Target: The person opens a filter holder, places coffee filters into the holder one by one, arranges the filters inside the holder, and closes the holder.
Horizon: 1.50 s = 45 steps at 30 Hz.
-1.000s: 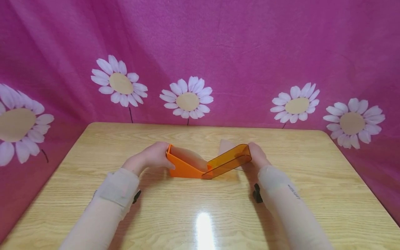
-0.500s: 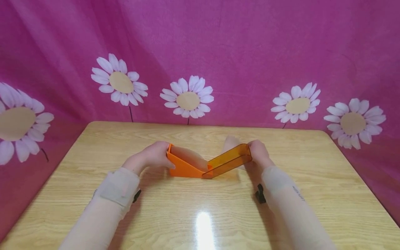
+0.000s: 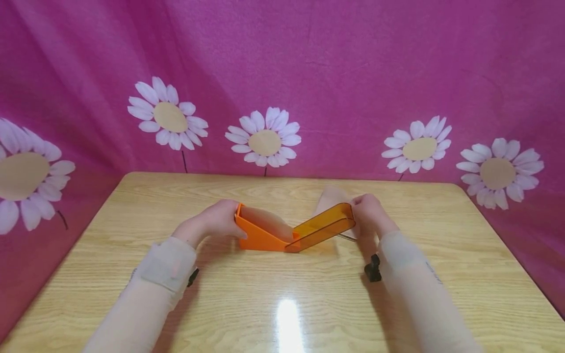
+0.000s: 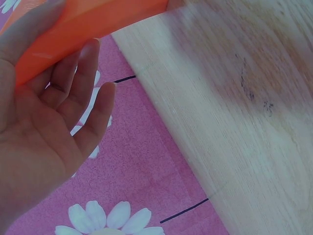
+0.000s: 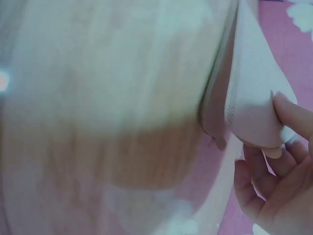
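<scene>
An orange plastic box (image 3: 262,239) sits mid-table in the head view, its see-through amber lid (image 3: 324,228) swung out to the right. Inside the box a pale beige sheet-like thing (image 3: 268,220) shows above the slanted rim. My left hand (image 3: 215,221) grips the box's tall left end, thumb on the near side. Behind the lid, my right hand (image 3: 372,214) holds a pale beige face mask (image 3: 330,196), partly hidden by the lid. In the right wrist view, thumb and fingers pinch one end of the mask (image 5: 254,105), which is folded, with a dotted seam along its edge.
The wooden table (image 3: 220,304) carries a bright light reflection near its front. A magenta cloth (image 3: 335,73) with daisies hangs behind and beside it. Black wrist cameras (image 3: 373,268) sit under both forearms.
My right hand has shifted slightly right and away with the mask, so more of the mask shows behind the lid. The left hand, box and lid have stayed in place.
</scene>
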Tool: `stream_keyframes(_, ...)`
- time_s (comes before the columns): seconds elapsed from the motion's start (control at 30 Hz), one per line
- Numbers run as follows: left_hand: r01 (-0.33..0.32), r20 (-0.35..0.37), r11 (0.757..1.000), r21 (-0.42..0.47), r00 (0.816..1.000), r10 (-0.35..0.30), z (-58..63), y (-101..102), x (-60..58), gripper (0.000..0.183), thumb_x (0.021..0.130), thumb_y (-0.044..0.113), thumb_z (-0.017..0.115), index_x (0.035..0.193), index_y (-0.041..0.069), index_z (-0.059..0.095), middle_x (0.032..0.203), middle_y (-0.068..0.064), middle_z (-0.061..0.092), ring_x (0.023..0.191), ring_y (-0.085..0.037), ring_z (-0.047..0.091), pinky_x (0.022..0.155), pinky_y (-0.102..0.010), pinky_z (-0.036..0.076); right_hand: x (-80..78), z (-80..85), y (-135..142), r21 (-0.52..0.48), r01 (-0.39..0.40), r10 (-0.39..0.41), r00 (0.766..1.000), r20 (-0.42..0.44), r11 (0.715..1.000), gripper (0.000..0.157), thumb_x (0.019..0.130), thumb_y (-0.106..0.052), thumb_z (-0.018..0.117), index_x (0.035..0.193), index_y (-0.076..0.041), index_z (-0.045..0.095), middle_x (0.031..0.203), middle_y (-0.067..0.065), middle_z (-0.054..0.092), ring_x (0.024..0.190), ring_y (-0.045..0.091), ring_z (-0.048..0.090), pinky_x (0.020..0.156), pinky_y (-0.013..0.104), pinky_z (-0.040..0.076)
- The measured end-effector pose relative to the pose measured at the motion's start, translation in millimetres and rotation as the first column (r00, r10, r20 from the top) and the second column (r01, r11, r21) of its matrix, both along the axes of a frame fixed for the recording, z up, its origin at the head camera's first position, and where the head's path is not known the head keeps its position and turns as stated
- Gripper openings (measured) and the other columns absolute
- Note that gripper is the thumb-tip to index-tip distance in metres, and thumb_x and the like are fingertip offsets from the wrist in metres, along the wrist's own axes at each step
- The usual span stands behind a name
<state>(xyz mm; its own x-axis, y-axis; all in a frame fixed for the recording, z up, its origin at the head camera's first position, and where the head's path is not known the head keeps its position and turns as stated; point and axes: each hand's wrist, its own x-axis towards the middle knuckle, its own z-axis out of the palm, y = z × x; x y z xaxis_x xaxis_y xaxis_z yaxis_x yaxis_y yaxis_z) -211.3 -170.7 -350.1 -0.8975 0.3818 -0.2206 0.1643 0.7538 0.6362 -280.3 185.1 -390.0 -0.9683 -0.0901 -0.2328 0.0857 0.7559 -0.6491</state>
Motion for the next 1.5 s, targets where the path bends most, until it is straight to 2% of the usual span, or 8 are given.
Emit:
stream_keyframes(0.2,-0.004,0.005,1.0,0.003,1.0,0.004,-0.4,1,-0.4,0.026,0.072,0.004,0.075,0.095,0.004,0.063,0.087,-0.005,0.065,0.075,-0.017,0.056,0.078,-0.031,0.048,-0.6,13.6,8,-0.022,0.02,-0.02,1.0,-0.007,1.0,0.018,0.087,-0.016,0.057,0.082,0.001,0.061,0.067,-0.004,0.047,0.075,0.015,0.043,0.062,0.023,0.039)
stream_keyframes(0.43,0.006,-0.003,1.0,0.016,1.0,-0.006,-2.1,0,-0.6,0.025,0.071,0.003,0.074,0.093,0.003,0.063,0.085,-0.006,0.065,0.074,-0.016,0.056,0.076,-0.03,0.048,-1.4,16.2,18,-0.093,0.026,-0.023,0.999,0.038,0.995,0.02,0.086,-0.021,0.063,0.078,-0.004,0.061,0.061,-0.011,0.048,0.073,0.012,0.045,0.066,0.024,0.043)
stream_keyframes(0.67,0.011,-0.012,1.0,0.014,1.0,-0.011,-2.4,-1,-0.3,0.023,0.07,0.003,0.074,0.09,0.003,0.063,0.081,-0.004,0.064,0.071,-0.016,0.054,0.073,-0.028,0.047,-1.7,16.5,25,-0.137,0.016,-0.01,0.999,0.042,0.991,0.036,0.086,-0.027,0.064,0.102,0.005,0.061,0.071,-0.01,0.059,0.077,0.013,0.051,0.069,0.025,0.045)
stream_keyframes(0.83,0.01,0.002,1.0,0.009,1.0,-0.01,-2.0,0,-0.1,0.023,0.07,0.003,0.074,0.091,0.004,0.063,0.082,-0.004,0.064,0.073,-0.016,0.055,0.074,-0.028,0.046,-2.6,19.1,29,-0.138,0.012,-0.009,1.0,0.025,0.99,0.044,0.088,-0.03,0.061,0.115,0.005,0.059,0.077,-0.008,0.062,0.079,0.011,0.053,0.073,0.025,0.045)
stream_keyframes(1.07,0.009,0.012,1.0,0.005,1.0,-0.009,-0.6,-1,-1.1,0.025,0.071,0.004,0.074,0.092,0.004,0.062,0.084,-0.004,0.064,0.075,-0.017,0.055,0.076,-0.03,0.046,-0.3,32.7,29,-0.179,0.004,-0.013,0.999,-0.049,0.984,0.044,0.09,-0.029,0.059,0.117,0.005,0.058,0.075,-0.01,0.062,0.077,0.009,0.054,0.073,0.027,0.045)
stream_keyframes(1.23,0.04,0.003,0.999,0.02,0.999,-0.04,-2.2,0,-2.1,0.023,0.069,0.003,0.075,0.089,0.004,0.064,0.081,-0.004,0.064,0.072,-0.016,0.055,0.073,-0.028,0.047,2.2,42.5,26,-0.168,0.018,-0.031,0.997,-0.076,0.986,0.043,0.089,-0.03,0.061,0.115,0.004,0.06,0.074,-0.011,0.062,0.077,0.009,0.054,0.075,0.027,0.044)
stream_keyframes(1.5,0.046,-0.008,0.999,0.022,0.999,-0.046,-2.1,0,-2.9,0.024,0.068,0.003,0.075,0.09,0.004,0.064,0.081,-0.003,0.065,0.072,-0.015,0.055,0.073,-0.028,0.046,1.5,59.4,15,-0.181,-0.02,-0.006,0.991,-0.137,0.983,0.039,0.088,-0.027,0.061,0.11,0.006,0.061,0.069,-0.014,0.061,0.071,0.004,0.054,0.072,0.025,0.045)
